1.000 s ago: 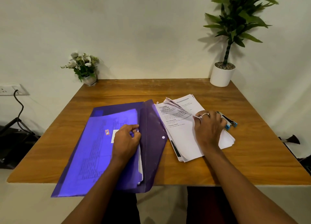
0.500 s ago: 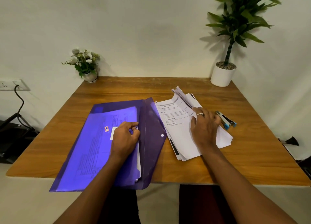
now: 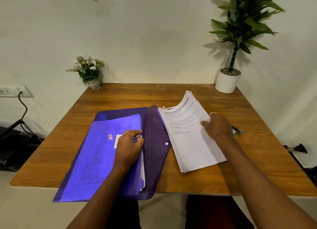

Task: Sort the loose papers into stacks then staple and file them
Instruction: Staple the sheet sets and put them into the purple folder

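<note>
The light is soft, rather dim and indoor. The tall plant (image 3: 240, 22) throws a blurred shadow leftward on the wall (image 3: 137, 31). The purple folder (image 3: 96, 151) carries a bright sheen. Wide-angle distortion bends the bench (image 3: 120, 98) edges, and the right hand (image 3: 217, 127) is slightly motion-blurred.

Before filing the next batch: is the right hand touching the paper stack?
Touching. Head view: right hand grips the stack at its right edge, thumb on top.
</note>
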{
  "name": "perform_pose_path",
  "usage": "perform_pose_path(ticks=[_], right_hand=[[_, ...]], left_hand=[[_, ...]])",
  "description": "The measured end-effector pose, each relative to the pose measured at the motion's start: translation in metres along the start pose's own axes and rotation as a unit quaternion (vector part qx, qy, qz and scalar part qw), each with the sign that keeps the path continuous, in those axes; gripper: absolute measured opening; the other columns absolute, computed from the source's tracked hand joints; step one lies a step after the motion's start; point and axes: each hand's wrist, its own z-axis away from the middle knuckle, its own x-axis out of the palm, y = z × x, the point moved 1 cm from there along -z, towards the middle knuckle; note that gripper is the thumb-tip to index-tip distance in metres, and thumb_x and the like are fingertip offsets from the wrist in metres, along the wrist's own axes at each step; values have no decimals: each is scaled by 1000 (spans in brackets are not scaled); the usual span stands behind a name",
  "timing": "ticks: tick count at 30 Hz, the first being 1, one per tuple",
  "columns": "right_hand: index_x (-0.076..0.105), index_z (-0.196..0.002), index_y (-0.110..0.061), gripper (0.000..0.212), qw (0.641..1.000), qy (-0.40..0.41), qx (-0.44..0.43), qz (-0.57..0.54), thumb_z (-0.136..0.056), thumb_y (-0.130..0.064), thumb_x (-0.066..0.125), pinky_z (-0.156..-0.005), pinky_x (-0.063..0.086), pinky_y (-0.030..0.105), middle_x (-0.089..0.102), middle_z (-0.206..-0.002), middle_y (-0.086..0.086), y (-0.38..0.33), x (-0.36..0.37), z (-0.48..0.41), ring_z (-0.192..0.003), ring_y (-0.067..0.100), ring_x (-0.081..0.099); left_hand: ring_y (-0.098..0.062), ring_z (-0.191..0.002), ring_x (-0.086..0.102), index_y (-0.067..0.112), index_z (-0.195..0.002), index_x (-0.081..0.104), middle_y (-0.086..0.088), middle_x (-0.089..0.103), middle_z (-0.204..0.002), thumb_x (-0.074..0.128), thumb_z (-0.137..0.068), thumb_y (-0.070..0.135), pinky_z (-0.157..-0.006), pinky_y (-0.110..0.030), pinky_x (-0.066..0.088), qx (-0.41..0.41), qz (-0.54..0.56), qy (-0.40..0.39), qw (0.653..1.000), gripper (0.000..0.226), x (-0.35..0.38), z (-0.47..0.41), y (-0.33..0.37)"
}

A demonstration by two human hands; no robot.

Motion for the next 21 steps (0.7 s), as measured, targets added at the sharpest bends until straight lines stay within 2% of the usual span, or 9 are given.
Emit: perform_pose_path(ticks=[2, 4, 7, 9, 12, 15, 16, 18, 21], right_hand=[[58, -128, -1, 47, 998, -35, -1, -57, -97, -36, 65, -86, 48, 41, 62, -131, 18, -2, -25, -7, -117, 37, 59], [58, -130, -4, 41, 993, -53, -14, -100, -100, -31, 63, -84, 44, 37, 61, -131, 15, -1, -48, -8, -114, 35, 59], [61, -122, -15, 24, 980, -81, -27, -178, -103, -29, 58, -78, 42, 33, 63, -115, 2, 7, -68, -9, -90, 15, 58], [64, -118, -23, 17, 963, -103, -25, -246, -104, -27, 55, -80, 47, 31, 68, -112, -6, 14, -68, -10, -94, 10, 63], [64, -112, -29, 16, 918, -137, 13, -373, -106, -22, 51, -88, 55, 32, 72, -114, -7, 19, -56, -10, -104, 16, 69], [59, -120, -30, 18, 882, -164, 56, -439, -107, -22, 49, -73, 58, 29, 73, -109, -7, 19, -46, -2, -96, 16, 73], [59, -122, -28, 19, 871, -173, 62, -456, -107, -22, 49, -73, 59, 32, 75, -110, -3, 21, -41, -2, -95, 18, 74], [61, -126, -22, 23, 848, -188, 74, -489, -107, -22, 49, -80, 60, 39, 75, -115, 4, 23, -32, 0, -100, 23, 74], [60, -132, -14, 29, 825, -202, 95, -518, -107, -21, 49, -92, 56, 44, 72, -121, 10, 19, -17, 4, -109, 29, 68]], left_hand=[[-13, -86, 62, 9, -116, 75, -6, 74, -106, 65, -95, 10, -79, -22, 47, -4, 1, -1, 1000, 24, 1, 0, 0], [-12, -85, 61, 9, -116, 76, -5, 73, -106, 64, -95, 10, -77, -19, 45, -3, -3, -1, 1000, 24, 1, -1, -1], [-12, -86, 59, 8, -116, 76, -5, 73, -107, 64, -95, 10, -78, -18, 44, 0, -11, -3, 1000, 24, 1, -1, -1], [-13, -87, 60, 8, -116, 76, -6, 73, -107, 65, -94, 10, -80, -23, 47, 0, -7, -4, 1000, 24, 1, -1, -1], [-16, -87, 62, 9, -115, 76, -6, 73, -105, 66, -94, 10, -82, -27, 50, -5, -6, -7, 1000, 24, 1, -1, -1], [-14, -87, 61, 7, -114, 76, -7, 73, -104, 66, -93, 9, -81, -24, 47, -6, -2, -9, 1000, 23, 0, 0, -1], [-14, -87, 61, 7, -115, 76, -7, 73, -105, 65, -94, 10, -82, -25, 49, -5, -1, -9, 1000, 24, 0, 0, 0], [-13, -87, 61, 8, -119, 75, -6, 73, -106, 65, -95, 10, -84, -30, 55, -8, 3, -9, 1000, 26, -1, 0, 1], [-12, -82, 59, 13, -132, 68, -6, 73, -105, 62, -93, 6, -79, -25, 50, -7, 40, -13, 999, 40, -1, 1, 0]])
